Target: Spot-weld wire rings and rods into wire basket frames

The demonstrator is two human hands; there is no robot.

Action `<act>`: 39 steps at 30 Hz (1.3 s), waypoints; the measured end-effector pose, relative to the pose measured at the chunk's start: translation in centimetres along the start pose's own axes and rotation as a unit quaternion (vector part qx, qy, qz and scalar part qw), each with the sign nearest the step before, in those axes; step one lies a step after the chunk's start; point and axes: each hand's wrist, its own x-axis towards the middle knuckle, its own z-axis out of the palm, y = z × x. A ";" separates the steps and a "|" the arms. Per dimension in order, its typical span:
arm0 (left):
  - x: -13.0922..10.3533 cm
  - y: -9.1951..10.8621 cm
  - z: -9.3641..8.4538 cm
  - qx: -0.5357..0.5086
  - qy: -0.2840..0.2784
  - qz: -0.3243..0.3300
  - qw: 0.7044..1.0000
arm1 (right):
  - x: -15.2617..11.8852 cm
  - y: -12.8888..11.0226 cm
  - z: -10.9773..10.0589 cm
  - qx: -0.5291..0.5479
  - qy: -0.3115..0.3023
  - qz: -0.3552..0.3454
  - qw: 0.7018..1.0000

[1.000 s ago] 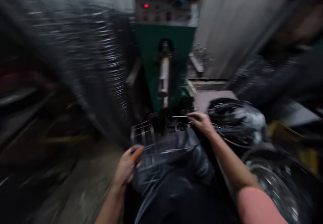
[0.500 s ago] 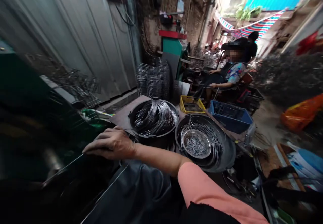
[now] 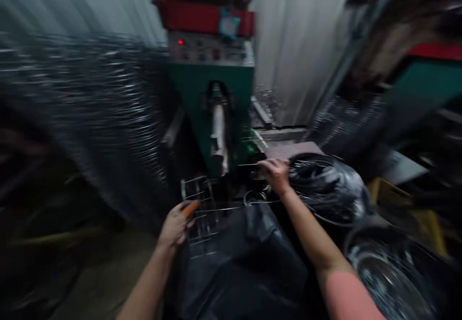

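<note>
In my left hand (image 3: pixel 176 224), the fingers are closed round a short orange piece (image 3: pixel 190 208), perhaps a handle; blur hides its kind. Just beyond it is a wire rack (image 3: pixel 204 233) of thin metal bars; I cannot tell whether the two are joined. My right hand (image 3: pixel 276 173) is closed on a thin metal wire (image 3: pixel 247 165) that points left, towards the machine. Another thin wire line (image 3: pixel 227 209) runs across between the hands, above the dark apron (image 3: pixel 249 262) on my lap.
A green machine (image 3: pixel 231 89) with a red top and a lit red lamp stands ahead, its pale arm (image 3: pixel 218 132) sticking out. Stacked wire hoops (image 3: pixel 122 103) rise at left. At right are a basin (image 3: pixel 332 185) of wire rings, a second basin (image 3: pixel 390 272) and a yellow crate (image 3: pixel 433 228).
My view has swung left from the basins and a seated co-worker to face the green machine. My left hand with the orange piece has come into view. My right hand still holds wire.
</note>
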 end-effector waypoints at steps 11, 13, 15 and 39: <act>3.3 -1.0 -0.6 -0.034 0.017 0.007 0.999 | 1.5 2.2 1.0 0.040 0.029 -0.051 0.997; 3.3 -1.6 0.1 -0.045 0.007 0.002 0.999 | 0.1 0.5 2.9 0.112 -0.002 -0.055 0.992; 3.3 -2.2 1.0 -0.058 -0.001 -0.006 0.998 | -1.0 -1.1 4.6 0.166 -0.025 -0.054 0.984; 5.5 -1.8 3.5 -0.126 -0.012 -0.019 0.992 | -0.3 -1.2 8.3 0.206 -0.068 -0.064 0.974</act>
